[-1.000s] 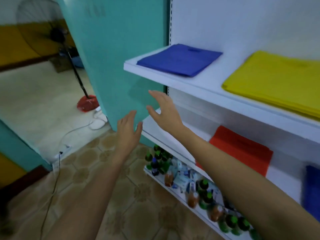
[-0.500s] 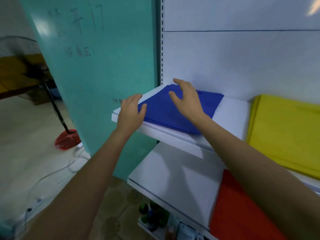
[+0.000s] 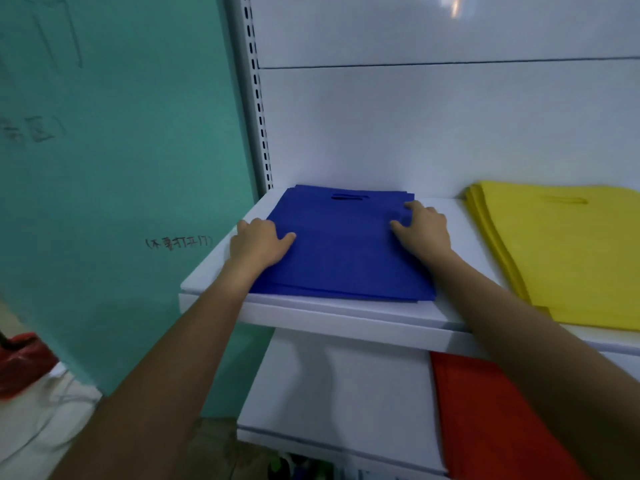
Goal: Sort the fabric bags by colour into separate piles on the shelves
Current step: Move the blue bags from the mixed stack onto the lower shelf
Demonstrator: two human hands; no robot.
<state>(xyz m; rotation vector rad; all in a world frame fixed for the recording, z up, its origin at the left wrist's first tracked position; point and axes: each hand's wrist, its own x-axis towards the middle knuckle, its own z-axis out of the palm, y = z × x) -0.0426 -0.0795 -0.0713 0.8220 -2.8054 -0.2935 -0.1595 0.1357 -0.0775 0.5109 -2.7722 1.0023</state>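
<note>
Stack of blue bags (image 3: 346, 251) is recorded at the left end of the upper shelf (image 3: 346, 323), far edge close to the back panel, near edge just short of the shelf lip. Yellow bags (image 3: 561, 251) are piled on the same shelf to the right, apart from the blue. Red bags (image 3: 485, 417) are laid on the lower shelf (image 3: 332, 386).

Left hand (image 3: 258, 242): fingers are curled over the left edge of the stack and the thumb is laid flat on top, so the edge is judged to be gripped. Right hand (image 3: 424, 230): set on the top layer towards the right edge, fingers bent, tips pressed into the cloth. Whether a layer is pinched or merely pressed cannot be told.

Handling, judged from appearance: thin fabric, light and soft, with no stiffness of its own. Layers are slightly fanned at the near and right edges (several sheet edges are visible), so sliding between layers is expected. If lifted from one side only, the stack is likely to droop and shed sheets. Hold is best taken at two opposite edges, with all layers clamped between thumb above and fingers beneath. Alternatively, the stack can be squared by pressure from both sides while left flat. The handle slot (image 3: 346, 197) near the far edge is judged usable for a single bag only. Nothing fragile is noted.
</note>
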